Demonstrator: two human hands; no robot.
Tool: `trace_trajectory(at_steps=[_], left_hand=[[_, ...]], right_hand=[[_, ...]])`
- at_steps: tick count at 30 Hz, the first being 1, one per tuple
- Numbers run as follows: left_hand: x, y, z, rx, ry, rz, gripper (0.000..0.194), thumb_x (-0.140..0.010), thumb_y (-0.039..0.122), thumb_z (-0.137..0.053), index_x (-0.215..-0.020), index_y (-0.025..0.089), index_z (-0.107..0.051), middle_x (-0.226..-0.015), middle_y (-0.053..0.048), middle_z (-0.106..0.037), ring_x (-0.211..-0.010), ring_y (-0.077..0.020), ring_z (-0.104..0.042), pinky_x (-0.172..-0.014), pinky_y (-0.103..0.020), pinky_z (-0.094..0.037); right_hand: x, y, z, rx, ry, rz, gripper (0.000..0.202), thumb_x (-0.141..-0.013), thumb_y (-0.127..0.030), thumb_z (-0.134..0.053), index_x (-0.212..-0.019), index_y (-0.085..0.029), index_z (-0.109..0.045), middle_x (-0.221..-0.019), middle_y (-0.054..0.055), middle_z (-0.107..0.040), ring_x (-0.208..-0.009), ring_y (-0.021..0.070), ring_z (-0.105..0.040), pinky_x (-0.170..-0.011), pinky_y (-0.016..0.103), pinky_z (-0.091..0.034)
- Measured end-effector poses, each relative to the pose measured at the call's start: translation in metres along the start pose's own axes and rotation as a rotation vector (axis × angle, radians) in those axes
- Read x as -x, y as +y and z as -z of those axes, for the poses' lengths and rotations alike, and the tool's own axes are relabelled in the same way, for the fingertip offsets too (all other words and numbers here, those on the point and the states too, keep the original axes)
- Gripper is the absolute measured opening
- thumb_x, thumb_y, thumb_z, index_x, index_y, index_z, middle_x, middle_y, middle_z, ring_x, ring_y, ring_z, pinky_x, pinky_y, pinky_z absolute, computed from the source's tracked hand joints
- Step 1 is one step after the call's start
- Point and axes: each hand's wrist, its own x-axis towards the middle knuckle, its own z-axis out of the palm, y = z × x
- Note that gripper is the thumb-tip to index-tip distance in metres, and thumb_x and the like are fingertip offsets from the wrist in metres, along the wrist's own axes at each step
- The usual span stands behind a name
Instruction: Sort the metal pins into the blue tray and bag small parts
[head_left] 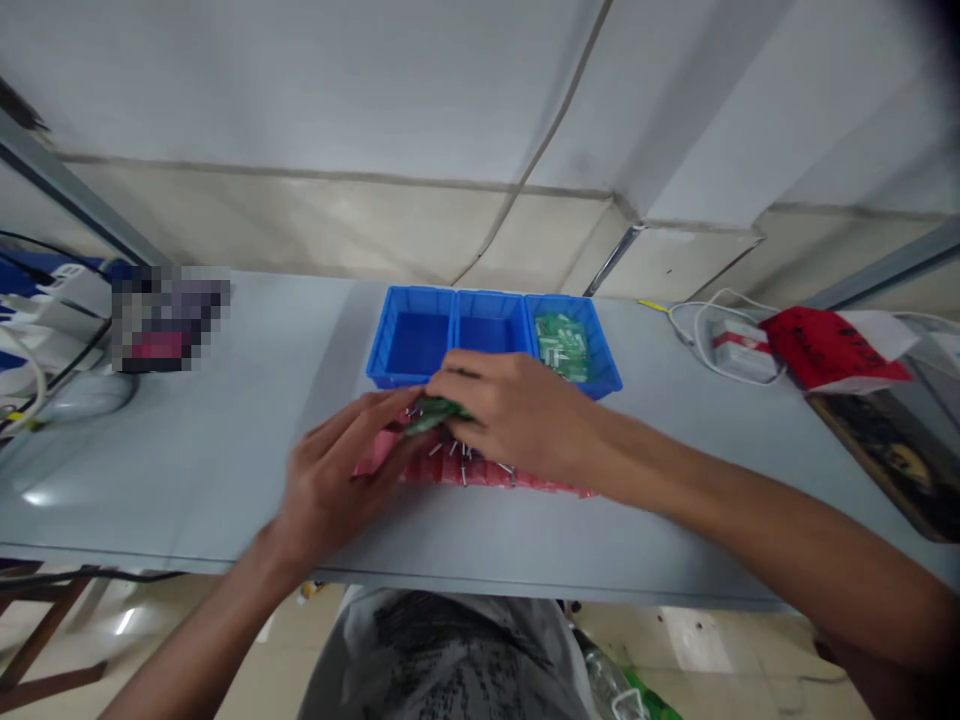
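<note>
A small green packet (435, 412), partly hidden by fingers and slightly blurred, is held up between my two hands. My left hand (337, 465) pinches its left side. The fingers of my right hand (517, 410) are closed on its right side. Just below lies a pink plastic sheet (487, 474) with several small metal screws (463, 465) on it. Behind my hands stand three joined blue bins: the left bin (382, 345) and middle bin (491, 300) show bare floors, and the right bin (606, 365) holds several green-and-clear packets (562, 345).
At the right are a small white-and-red box (742, 350), a white cable, a red bag (829, 350) and a dark flat case (892, 455). White adapters (67, 305), cables and a computer mouse (90, 395) sit at the left. A wall rises behind the grey table (225, 440).
</note>
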Motion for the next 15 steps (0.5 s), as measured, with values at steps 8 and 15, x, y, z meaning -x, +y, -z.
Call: trace_trajectory(at_steps=[8,15], left_hand=[[0.043,-0.033,0.010,-0.008,-0.076,-0.033,0.041,-0.089,-0.001,-0.066,-0.124,0.019,-0.067,-0.128,-0.006,-0.071,-0.121,-0.0167,-0.067,-0.106,-0.031,-0.057],[0.051,-0.032,0.020,0.156,-0.308,-0.002,0.048,-0.094,0.004,-0.051,-0.140,0.018,-0.055,-0.149,-0.012,-0.056,-0.143,-0.0235,-0.051,-0.117,-0.046,-0.052]], right_hand=[[-0.015,0.003,-0.019,0.387,0.158,0.206,0.034,-0.106,-0.007,-0.036,-0.119,-0.012,-0.067,-0.108,0.009,-0.076,-0.090,0.0183,-0.071,-0.057,0.030,-0.044],[-0.001,0.003,-0.031,0.460,0.276,0.354,0.025,-0.101,-0.008,-0.049,-0.116,-0.013,-0.070,-0.112,0.009,-0.078,-0.085,0.0161,-0.072,-0.063,0.030,-0.050]])
